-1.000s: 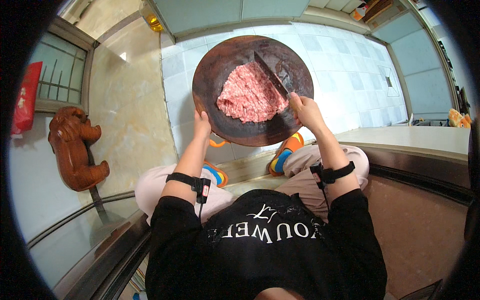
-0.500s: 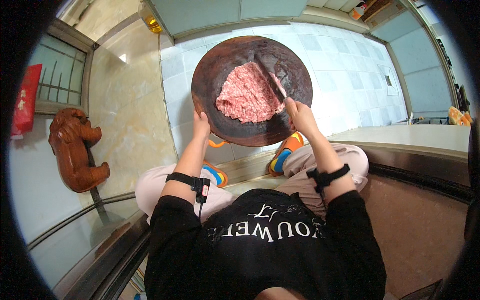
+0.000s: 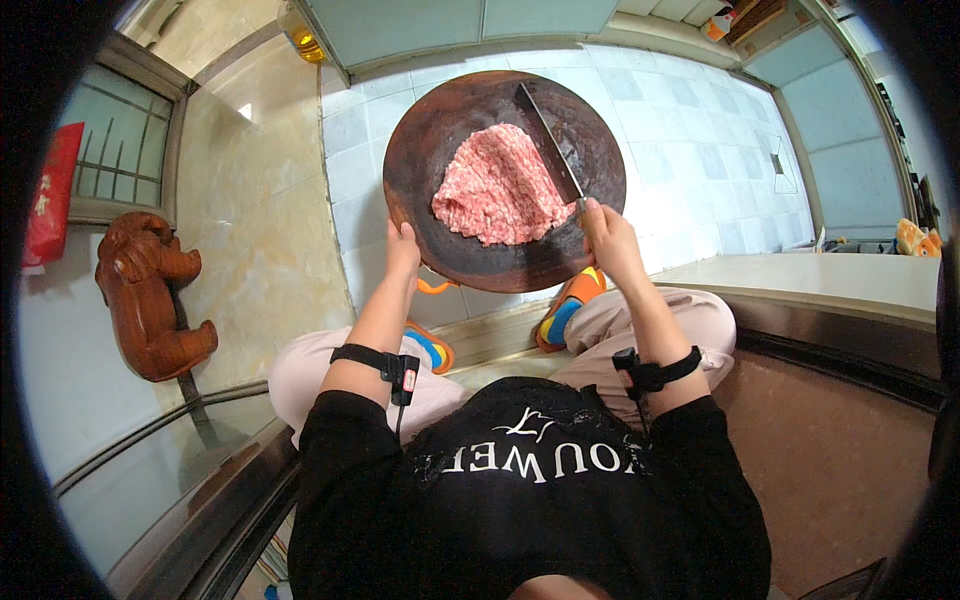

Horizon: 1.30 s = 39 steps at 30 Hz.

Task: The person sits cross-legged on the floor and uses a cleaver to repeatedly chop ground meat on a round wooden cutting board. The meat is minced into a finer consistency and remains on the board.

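A pile of minced meat [image 3: 495,190] lies in the middle of a round, dark wooden chopping board [image 3: 420,125]. My right hand [image 3: 608,240] is closed round the handle of a cleaver [image 3: 549,141]. Its dark blade points up and away to the left, along the right edge of the meat. At the board's near left rim, my left hand [image 3: 402,250] grips the wood with the thumb on the side. The fingers beneath are mostly hidden.
Below the board are my feet in orange slippers [image 3: 570,300] on pale tiles [image 3: 690,150]. A carved brown wooden figure [image 3: 150,300] stands at the left. A white ledge [image 3: 800,283] runs along the right. A bottle of yellow liquid [image 3: 305,45] stands at the far left.
The cleaver has shifted from within the right side of the meat to just right of it, and more of its blade shows. My left hand keeps its hold on the board.
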Available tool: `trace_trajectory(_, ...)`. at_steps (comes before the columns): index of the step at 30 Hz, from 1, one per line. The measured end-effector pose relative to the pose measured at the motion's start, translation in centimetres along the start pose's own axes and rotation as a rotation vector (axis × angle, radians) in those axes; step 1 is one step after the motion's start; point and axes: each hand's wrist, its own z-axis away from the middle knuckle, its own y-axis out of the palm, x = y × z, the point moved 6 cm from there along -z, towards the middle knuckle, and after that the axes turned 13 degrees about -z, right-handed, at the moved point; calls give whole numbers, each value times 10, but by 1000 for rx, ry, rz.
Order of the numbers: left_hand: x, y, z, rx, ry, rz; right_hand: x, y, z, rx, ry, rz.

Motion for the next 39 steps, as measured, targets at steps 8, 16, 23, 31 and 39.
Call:
trace_trajectory(8,3,1,-5,22,23,11,3,2,4,-21,-5,-3)
trace_trajectory(16,3,0,-2,10,-8,8,-2,-3,-4,-27,-17,33)
trace_trajectory(23,18,-1,-18,-3,27,-14,2,-9,-6,-26,-53,52)
trace_trajectory(31,7,0,-7,1,-8,-24,-11,-12,0,-43,2,110)
trace_trajectory(39,-5,0,3,3,-6,-12,-5,-11,2,-32,-2,-29)
